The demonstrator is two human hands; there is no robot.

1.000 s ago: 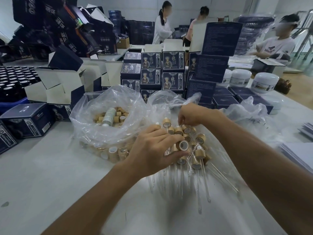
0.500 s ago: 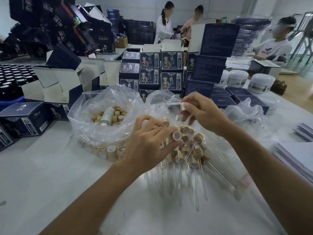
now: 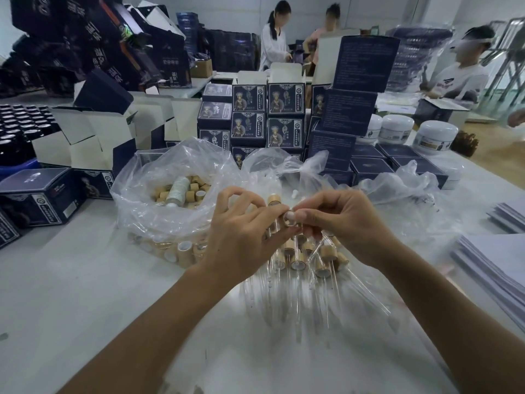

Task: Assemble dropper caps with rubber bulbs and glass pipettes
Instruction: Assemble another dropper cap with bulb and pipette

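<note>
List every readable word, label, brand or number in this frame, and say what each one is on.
No text can be read with confidence.
Stacked dark blue boxes: a figure picture, a round seal and vertical characters, too small to read.
Tilted box backs: fine print, blurred.
Black cartons top left: large light characters, tilted and blurred.
White jars: labels unreadable.

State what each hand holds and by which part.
The left hand grips a wooden dropper cap by its side. The right hand pinches a white rubber bulb at the cap's opening.
</note>
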